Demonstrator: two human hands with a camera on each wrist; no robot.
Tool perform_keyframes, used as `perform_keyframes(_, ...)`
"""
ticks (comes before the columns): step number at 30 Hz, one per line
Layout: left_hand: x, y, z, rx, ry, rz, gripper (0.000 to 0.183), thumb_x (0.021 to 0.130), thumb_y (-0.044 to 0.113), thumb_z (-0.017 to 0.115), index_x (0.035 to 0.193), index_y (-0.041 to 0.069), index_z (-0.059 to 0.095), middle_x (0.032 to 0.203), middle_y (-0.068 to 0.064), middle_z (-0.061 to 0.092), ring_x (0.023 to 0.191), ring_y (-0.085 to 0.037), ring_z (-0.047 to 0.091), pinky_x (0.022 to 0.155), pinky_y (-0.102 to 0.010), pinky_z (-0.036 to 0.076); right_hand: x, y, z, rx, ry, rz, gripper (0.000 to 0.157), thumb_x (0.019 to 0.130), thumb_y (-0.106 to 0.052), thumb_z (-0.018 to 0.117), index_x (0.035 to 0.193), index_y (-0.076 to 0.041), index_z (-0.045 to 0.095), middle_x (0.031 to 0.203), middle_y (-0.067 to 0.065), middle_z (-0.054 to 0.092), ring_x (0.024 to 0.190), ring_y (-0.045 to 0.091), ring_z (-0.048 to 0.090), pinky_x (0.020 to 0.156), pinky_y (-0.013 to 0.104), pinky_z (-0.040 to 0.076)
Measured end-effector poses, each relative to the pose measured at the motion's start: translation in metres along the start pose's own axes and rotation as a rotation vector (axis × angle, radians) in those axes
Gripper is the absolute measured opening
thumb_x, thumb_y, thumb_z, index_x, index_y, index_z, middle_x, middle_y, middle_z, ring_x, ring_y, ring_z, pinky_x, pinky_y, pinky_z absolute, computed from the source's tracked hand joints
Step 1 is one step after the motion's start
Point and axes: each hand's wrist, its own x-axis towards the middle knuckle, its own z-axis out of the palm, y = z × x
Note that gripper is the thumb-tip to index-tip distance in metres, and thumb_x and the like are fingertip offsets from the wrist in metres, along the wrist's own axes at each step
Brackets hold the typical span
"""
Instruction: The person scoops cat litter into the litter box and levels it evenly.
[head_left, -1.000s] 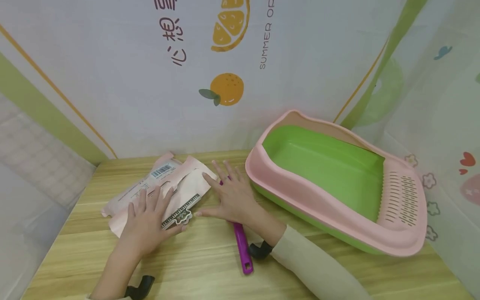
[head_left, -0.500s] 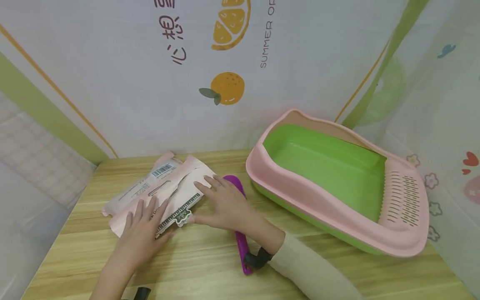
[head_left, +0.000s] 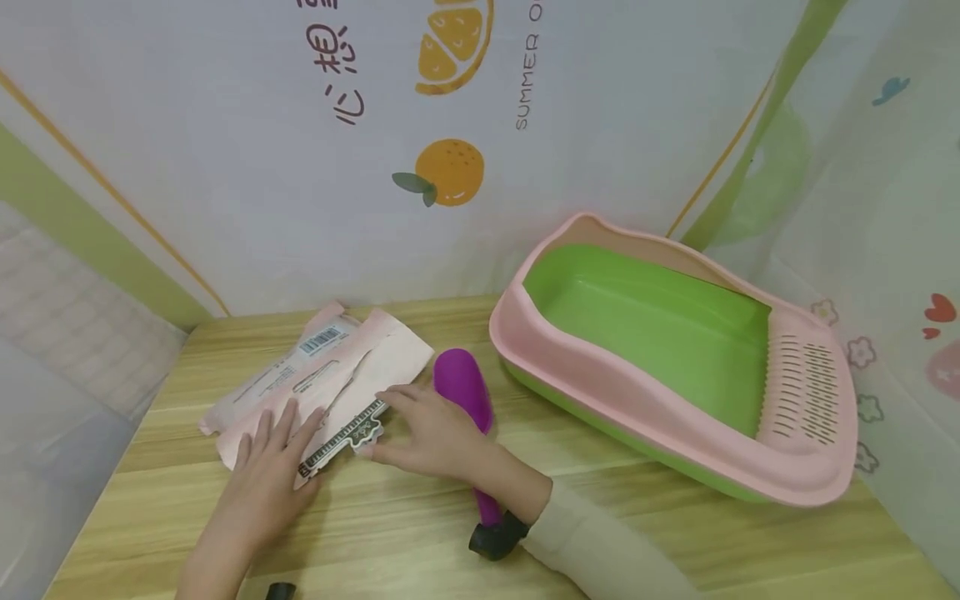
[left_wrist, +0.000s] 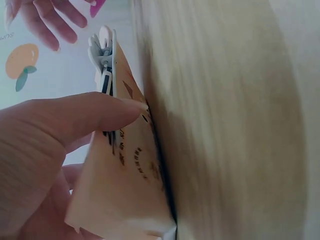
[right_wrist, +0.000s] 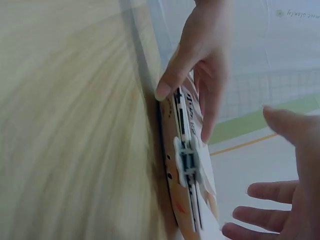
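Observation:
A pink paper-like bag (head_left: 397, 354) lies on the wooden table at the left. Along its near edge sits a long bag clip (head_left: 366, 429) with a striped bar and a bear-shaped latch. My left hand (head_left: 262, 483) grips the bag by that edge. In the left wrist view its thumb (left_wrist: 107, 114) presses on the printed underside, with other fingers on the opposite face. My right hand (head_left: 442, 433) hovers beside the latch, fingers bent and spread. The right wrist view shows a gap between those fingers (right_wrist: 265, 220) and the clip.
A purple scoop (head_left: 456, 379) lies right of the bag, partly under my right forearm. Behind the bag rests another pink package (head_left: 322, 340) with a barcode. A green and pink litter tray (head_left: 645, 396) stands at the right. A printed curtain (head_left: 300, 208) hangs at the table's back.
My right hand has come down and left from above the scoop to beside the clip, uncovering the scoop's head. My left hand has slid down to the bag's near edge, its thumb now underneath.

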Motion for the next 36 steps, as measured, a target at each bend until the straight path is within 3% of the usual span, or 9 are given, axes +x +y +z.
perform_keyframes(11, -0.001, -0.008, 0.012, -0.017, 0.055, 0.002, 0.087, 0.08, 0.01, 0.077, 0.156, 0.006, 0.034, 0.165, -0.032, 0.012, 0.148, -0.062, 0.007, 0.116, -0.077, 0.002, 0.006, -0.001, 0.012, 0.043, 0.012, -0.022, 0.068, 0.095, -0.063, 0.058, 0.145, -0.018, 0.054, 0.146, 0.002, 0.059, 0.135, 0.018, 0.057, 0.105, 0.036, 0.052)
perform_keyframes(16, -0.002, -0.011, 0.017, -0.014, 0.093, 0.024, 0.088, 0.079, 0.008, 0.076, 0.156, 0.006, 0.034, 0.165, -0.031, 0.012, 0.148, -0.061, 0.006, 0.117, -0.075, -0.003, 0.012, 0.0, 0.017, 0.104, 0.032, 0.054, 0.056, 0.094, -0.057, 0.064, 0.127, -0.012, 0.065, 0.117, 0.001, 0.073, 0.1, 0.008, 0.069, 0.084, 0.021, 0.055)
perform_keyframes(19, -0.002, -0.012, 0.021, -0.008, 0.124, 0.044, 0.088, 0.079, 0.009, 0.076, 0.157, 0.007, 0.034, 0.165, -0.03, 0.012, 0.149, -0.06, 0.006, 0.119, -0.072, -0.005, 0.015, 0.0, 0.022, 0.174, 0.024, 0.127, 0.049, 0.093, -0.052, 0.068, 0.114, -0.009, 0.067, 0.09, -0.001, 0.071, 0.069, 0.004, 0.062, 0.064, 0.016, 0.05)
perform_keyframes(22, -0.004, -0.013, 0.026, 0.002, 0.159, 0.06, 0.088, 0.078, 0.008, 0.076, 0.156, 0.007, 0.035, 0.165, -0.029, 0.014, 0.15, -0.059, 0.007, 0.12, -0.07, -0.007, 0.017, -0.001, 0.028, 0.209, 0.011, 0.183, 0.047, 0.092, -0.051, 0.071, 0.111, -0.009, 0.064, 0.078, -0.006, 0.062, 0.057, 0.003, 0.052, 0.054, 0.016, 0.045)
perform_keyframes(30, -0.005, -0.013, 0.031, -0.002, 0.187, 0.068, 0.09, 0.078, 0.008, 0.077, 0.157, 0.008, 0.034, 0.166, -0.028, 0.014, 0.152, -0.056, 0.005, 0.122, -0.064, -0.012, 0.015, -0.005, 0.035, 0.213, 0.028, 0.209, 0.047, 0.091, -0.049, 0.072, 0.12, -0.014, 0.06, 0.069, -0.008, 0.053, 0.049, 0.003, 0.042, 0.043, 0.022, 0.04)
perform_keyframes(36, -0.003, -0.012, 0.035, 0.002, 0.192, 0.056, 0.089, 0.079, 0.007, 0.077, 0.157, 0.01, 0.034, 0.166, -0.028, 0.015, 0.152, -0.056, 0.004, 0.122, -0.063, -0.015, 0.018, -0.002, 0.037, 0.222, 0.027, 0.217, 0.046, 0.092, -0.051, 0.07, 0.121, -0.016, 0.063, 0.059, -0.01, 0.04, 0.042, 0.002, 0.031, 0.037, 0.018, 0.03)
